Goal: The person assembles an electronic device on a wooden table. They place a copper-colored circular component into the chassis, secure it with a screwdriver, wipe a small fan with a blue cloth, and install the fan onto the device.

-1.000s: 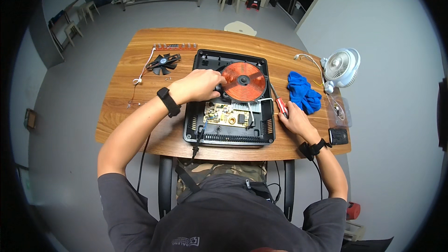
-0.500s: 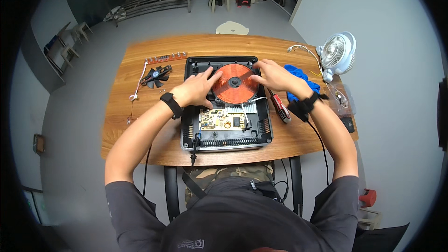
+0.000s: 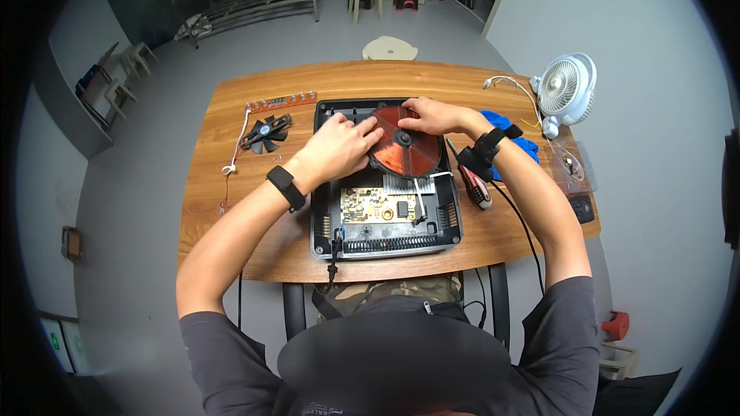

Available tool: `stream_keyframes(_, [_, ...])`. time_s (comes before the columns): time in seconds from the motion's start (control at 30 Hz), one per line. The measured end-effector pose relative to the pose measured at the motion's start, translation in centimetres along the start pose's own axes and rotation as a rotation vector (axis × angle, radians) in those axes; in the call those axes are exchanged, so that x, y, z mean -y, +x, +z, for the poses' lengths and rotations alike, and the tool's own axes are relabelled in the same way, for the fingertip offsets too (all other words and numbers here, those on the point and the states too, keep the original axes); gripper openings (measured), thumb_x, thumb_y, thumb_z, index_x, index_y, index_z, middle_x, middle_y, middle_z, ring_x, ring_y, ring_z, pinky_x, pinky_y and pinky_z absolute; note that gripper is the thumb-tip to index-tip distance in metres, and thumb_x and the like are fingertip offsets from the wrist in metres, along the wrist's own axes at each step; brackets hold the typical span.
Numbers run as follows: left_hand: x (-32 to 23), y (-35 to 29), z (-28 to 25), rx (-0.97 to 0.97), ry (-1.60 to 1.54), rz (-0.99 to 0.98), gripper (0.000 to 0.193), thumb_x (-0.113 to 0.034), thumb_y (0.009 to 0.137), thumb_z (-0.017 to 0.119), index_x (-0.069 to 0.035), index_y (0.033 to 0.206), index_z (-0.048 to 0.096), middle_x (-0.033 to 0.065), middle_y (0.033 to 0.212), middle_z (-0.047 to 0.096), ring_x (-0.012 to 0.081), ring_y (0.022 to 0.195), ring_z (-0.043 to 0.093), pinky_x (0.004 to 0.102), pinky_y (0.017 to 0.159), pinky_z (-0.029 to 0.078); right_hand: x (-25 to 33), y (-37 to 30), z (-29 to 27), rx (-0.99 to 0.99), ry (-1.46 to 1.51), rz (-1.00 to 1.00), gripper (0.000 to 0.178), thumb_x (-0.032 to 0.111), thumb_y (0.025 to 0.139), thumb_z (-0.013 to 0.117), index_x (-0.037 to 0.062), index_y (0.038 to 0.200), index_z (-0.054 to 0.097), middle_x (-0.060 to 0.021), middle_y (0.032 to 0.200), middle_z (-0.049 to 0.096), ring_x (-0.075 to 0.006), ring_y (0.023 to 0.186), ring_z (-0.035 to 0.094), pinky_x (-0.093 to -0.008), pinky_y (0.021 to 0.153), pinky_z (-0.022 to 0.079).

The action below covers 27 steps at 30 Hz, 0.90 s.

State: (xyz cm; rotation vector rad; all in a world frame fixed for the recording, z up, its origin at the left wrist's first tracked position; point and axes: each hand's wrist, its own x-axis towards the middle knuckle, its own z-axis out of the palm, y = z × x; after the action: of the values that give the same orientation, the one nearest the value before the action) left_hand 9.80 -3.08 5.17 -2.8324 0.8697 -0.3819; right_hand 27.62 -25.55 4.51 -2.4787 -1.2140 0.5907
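Observation:
A round copper induction coil [image 3: 405, 158] with a dark hub sits in the far part of an opened black induction cooker housing [image 3: 455, 235]. It looks tilted, with a shifted sheen. My left hand [image 3: 344, 146] grips the coil's left edge, its fingers over the face and its thumb partly hidden. On the far right edge, my right hand [image 3: 439, 117] holds the rim with the thumb on the copper. Nearer me in the housing are a pale circuit board [image 3: 362, 206] and a finned metal heat sink [image 3: 397, 185]. A white wire [image 3: 420, 199] runs from the coil toward the board.
Left of the housing lie a black cooling fan [image 3: 267, 132] and an orange strip board [image 3: 281, 102] with a wire. On the right are a red-and-black screwdriver [image 3: 476, 189], a blue cloth [image 3: 516, 142], a white desk fan [image 3: 565, 88] and a clear tray [image 3: 574, 166].
My right hand has moved left along the coil's far edge, and my left fingers have shifted onto its left side. The coil's tilt and sheen have changed. The whole view has shifted slightly.

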Motion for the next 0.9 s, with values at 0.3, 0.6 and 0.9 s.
stream_keyframes(0.3, [-1.7,-2.5,-5.1,-0.336,-0.085,0.087,0.050,-0.015,0.074,0.081,-0.010,0.121,0.066,0.0078,0.137,0.059,0.0234,0.101,0.065,0.0371,0.094,0.050,4.5,-1.6,-0.2,-0.029,0.495,-0.077,0.070,0.062,0.109,0.029,-0.0012,0.132,0.048,-0.0097,0.114,0.059,-0.0173,0.095,0.056,-0.0324,0.088,0.051])
stream_keyframes(0.6, [-2.9,-3.0,-5.0,-0.507,-0.690,-0.200,0.063,0.001,0.083,0.073,-0.006,0.140,0.046,0.0154,0.130,0.054,0.0292,0.105,0.066,0.0385,0.088,0.056,4.8,-3.6,-0.4,0.036,0.748,-0.054,0.069,0.063,0.109,0.026,0.0046,0.118,0.061,-0.0024,0.108,0.063,-0.0139,0.098,0.055,-0.0331,0.097,0.046])
stream_keyframes(0.9, [-1.1,-1.0,-1.7,-0.140,-0.914,-0.243,0.044,-0.018,0.085,0.077,0.002,0.122,0.065,0.0196,0.113,0.069,0.0291,0.096,0.070,0.0393,0.088,0.056,4.6,-3.6,-1.1,0.152,0.842,-0.042,0.054,0.060,0.110,0.031,0.0133,0.102,0.057,0.0049,0.089,0.050,-0.0096,0.084,0.046,-0.0293,0.083,0.043])
